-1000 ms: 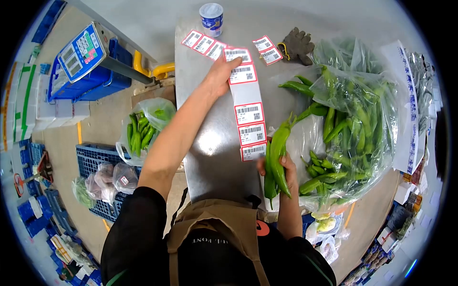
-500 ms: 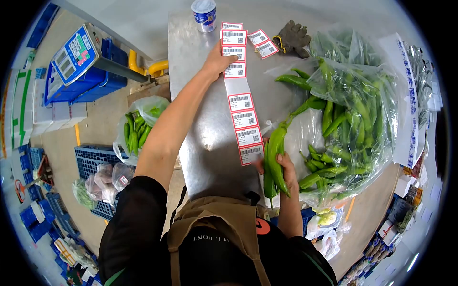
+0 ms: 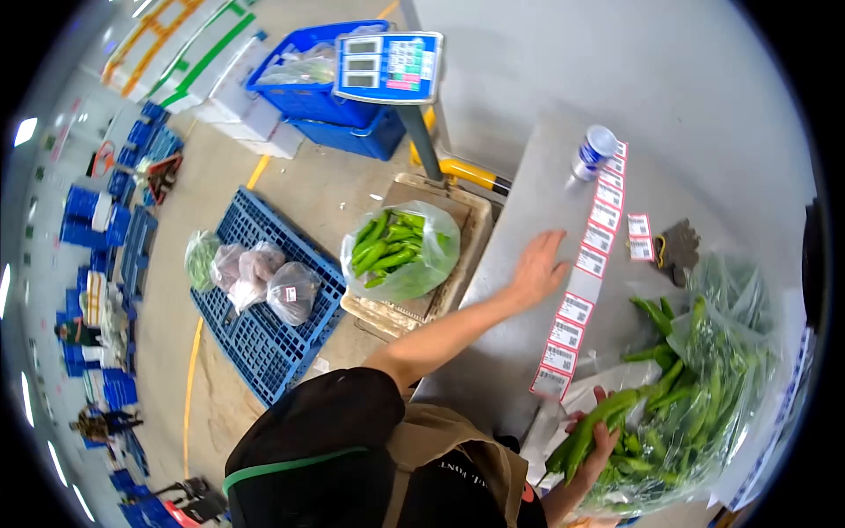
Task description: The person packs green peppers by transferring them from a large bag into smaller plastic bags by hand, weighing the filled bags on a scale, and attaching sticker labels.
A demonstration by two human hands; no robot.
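Observation:
My left hand hovers over or rests on the metal table with fingers stretched out and nothing in them; which, I cannot tell. Just right of it runs a strip of barcode labels, red-edged, its top end by a blue-and-white can. My right hand is wrapped round a few long green peppers at the table's near side. Beside that hand lies a large clear plastic bag full of more green peppers.
A platform scale with a blue display stands left of the table, bearing a bag of green peppers. Farther left, a blue pallet carries bagged goods. A dark glove and two loose labels lie on the table.
My view has turned left towards the scale. My left hand has let go of the label strip and come off to its left. My right hand still holds green peppers.

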